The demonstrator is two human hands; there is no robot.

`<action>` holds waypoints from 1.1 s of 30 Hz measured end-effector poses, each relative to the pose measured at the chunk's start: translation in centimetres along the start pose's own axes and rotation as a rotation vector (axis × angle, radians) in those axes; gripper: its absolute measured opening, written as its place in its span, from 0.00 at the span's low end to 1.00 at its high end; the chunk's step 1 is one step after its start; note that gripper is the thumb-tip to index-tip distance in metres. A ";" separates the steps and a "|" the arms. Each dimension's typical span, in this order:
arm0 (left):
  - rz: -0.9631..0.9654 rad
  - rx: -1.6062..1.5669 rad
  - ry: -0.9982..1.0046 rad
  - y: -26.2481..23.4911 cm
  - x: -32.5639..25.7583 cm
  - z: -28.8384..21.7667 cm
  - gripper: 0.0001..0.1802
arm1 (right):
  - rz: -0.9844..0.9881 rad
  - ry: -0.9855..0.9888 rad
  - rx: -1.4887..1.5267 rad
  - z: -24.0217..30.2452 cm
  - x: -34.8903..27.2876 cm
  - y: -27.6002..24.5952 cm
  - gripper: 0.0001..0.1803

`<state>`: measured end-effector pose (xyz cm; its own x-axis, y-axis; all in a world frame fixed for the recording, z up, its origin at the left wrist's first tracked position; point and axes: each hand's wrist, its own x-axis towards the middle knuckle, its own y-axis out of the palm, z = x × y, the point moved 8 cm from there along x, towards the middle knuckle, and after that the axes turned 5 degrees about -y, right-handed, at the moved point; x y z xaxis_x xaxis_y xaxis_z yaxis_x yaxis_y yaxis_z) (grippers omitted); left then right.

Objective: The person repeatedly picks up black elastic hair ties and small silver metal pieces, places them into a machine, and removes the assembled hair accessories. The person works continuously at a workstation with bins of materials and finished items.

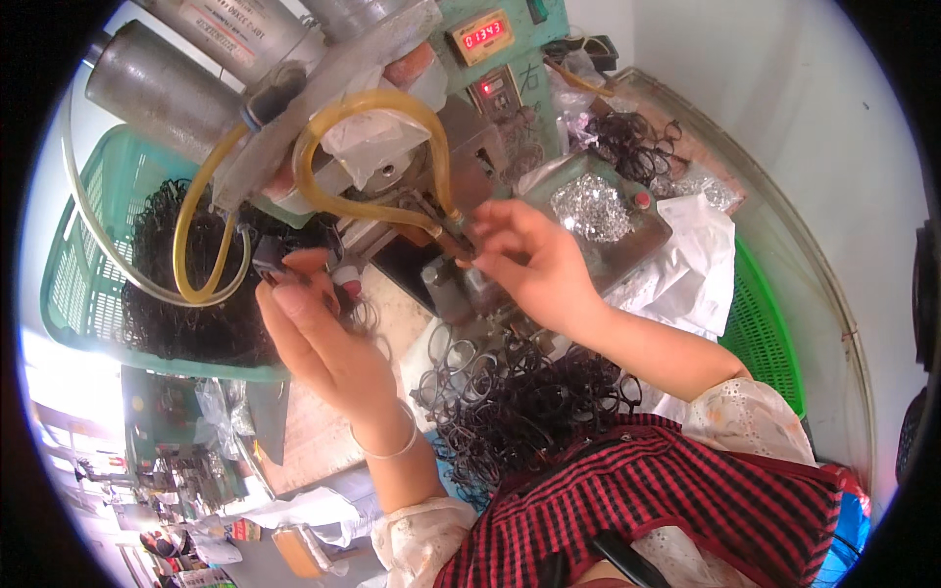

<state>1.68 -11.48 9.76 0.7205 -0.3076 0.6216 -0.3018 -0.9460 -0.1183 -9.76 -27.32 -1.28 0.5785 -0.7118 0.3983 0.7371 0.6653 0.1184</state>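
My left hand (328, 348) is raised left of the machine, its thumb and fingers closed around a small dark piece whose shape is mostly hidden. Close to the middle of the machine, my right hand (539, 265) has its thumb and fingertips pinched together; what lies between them is too small to make out. Those fingertips are beside the metal end of a yellow hose (377, 103) that loops over the machine head (392, 167). Below both hands, against my checked apron (637, 480), lies a tangled heap of black eyeglass frames (529, 392).
A pale green basket (93, 211) full of dark frames (181, 279) stands at the left. On the right, a metal tray (642, 240) bears shiny small metal parts (593, 208). Beyond are white plastic sheeting (691, 265), a bright green basket (765, 323) and a red-lit counter (481, 36).
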 end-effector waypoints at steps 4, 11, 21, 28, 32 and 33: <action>0.141 -0.021 -0.035 0.3 -0.8 -1.3 0.17 | 0.078 -0.084 -0.220 1.5 0.7 -0.5 0.25; 0.072 -0.261 0.015 -0.9 -1.8 -0.9 0.12 | 0.196 0.156 -0.043 1.9 0.4 -0.3 0.33; 0.300 -0.094 -0.031 4.5 -4.6 0.9 0.06 | 0.054 -0.203 -1.189 -8.7 3.8 -11.5 0.10; 0.290 -0.058 -0.074 5.7 -4.0 1.3 0.07 | -0.198 -0.296 -1.074 -4.8 2.0 -12.3 0.04; 0.296 0.042 -0.037 5.8 -4.2 0.9 0.08 | -0.172 -0.296 -1.131 -6.7 0.9 -12.4 0.05; 0.288 0.031 -0.037 5.8 -4.2 1.0 0.08 | -0.128 -0.319 -1.131 -6.9 1.5 -11.5 0.05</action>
<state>-2.46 -15.83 5.72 0.6301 -0.5671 0.5304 -0.4786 -0.8215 -0.3099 -14.98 -37.59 -8.29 0.4825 -0.5641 0.6701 0.7666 -0.0982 -0.6346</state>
